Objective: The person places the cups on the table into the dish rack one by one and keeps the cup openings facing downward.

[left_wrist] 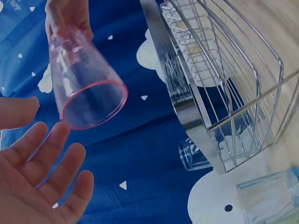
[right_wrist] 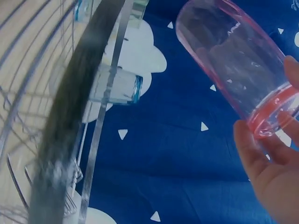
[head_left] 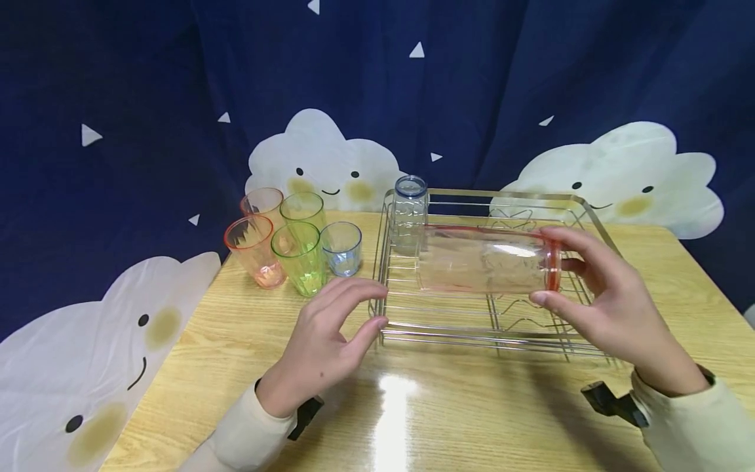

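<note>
A clear glass with a pink-red tint (head_left: pixel 472 262) lies sideways in the air above the wire rack (head_left: pixel 436 337). My right hand (head_left: pixel 607 295) grips it by its thick red base, thumb on the near side and fingers on the far side. The glass's mouth points left, as the left wrist view also shows with its red rim (left_wrist: pixel 126 93). My left hand (head_left: pixel 330 334) hovers at the rack's front left corner, fingers spread and bent a little, holding nothing. In the left wrist view, its fingertips come near the rim; contact cannot be made out.
An upside-down blue glass (head_left: pixel 409 216) stands in the rack's back left corner. Left of the rack, upright on the wooden table (head_left: pixel 448 400), are two red-rimmed glasses (head_left: pixel 250 252), two green glasses (head_left: pixel 299 262) and a small blue glass (head_left: pixel 342 249). A dark blue curtain (head_left: pixel 460 98) hangs behind.
</note>
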Motion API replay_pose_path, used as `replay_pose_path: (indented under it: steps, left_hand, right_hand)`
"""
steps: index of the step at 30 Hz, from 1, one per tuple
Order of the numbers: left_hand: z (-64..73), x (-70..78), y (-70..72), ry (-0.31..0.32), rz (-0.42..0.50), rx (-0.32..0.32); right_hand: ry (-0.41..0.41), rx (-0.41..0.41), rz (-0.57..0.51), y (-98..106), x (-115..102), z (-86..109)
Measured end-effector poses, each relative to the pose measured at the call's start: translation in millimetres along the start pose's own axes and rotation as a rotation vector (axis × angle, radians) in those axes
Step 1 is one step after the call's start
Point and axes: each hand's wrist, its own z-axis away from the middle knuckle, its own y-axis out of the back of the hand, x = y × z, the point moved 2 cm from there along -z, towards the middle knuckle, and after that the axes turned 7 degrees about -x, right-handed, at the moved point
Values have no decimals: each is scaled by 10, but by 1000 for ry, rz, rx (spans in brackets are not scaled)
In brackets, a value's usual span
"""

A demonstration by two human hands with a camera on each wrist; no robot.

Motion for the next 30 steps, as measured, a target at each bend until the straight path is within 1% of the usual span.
replay_pose_path:
  steps: [4, 7, 15, 22, 26, 30]
  left_hand:
    - [15, -9, 17, 18, -21, 2]
    - [25, -14, 18, 19, -26, -3]
    - [41, -25, 19, 35, -54, -19]
    - [59, -47, 17, 47, -73, -38]
    - [70, -55, 8, 44, -73, -49]
    - [92, -61, 7, 49, -78, -57]
  right_hand:
    - [3, -34, 173, 41, 16, -73]
    - [9, -44, 241, 65, 44, -119]
    - [-16, -57, 279, 94, 109, -212]
    - [-12, -105, 368, 128, 148, -347]
    - [-36, -126, 438, 134, 190, -409]
    - [-63, -159, 476, 113, 242, -456]
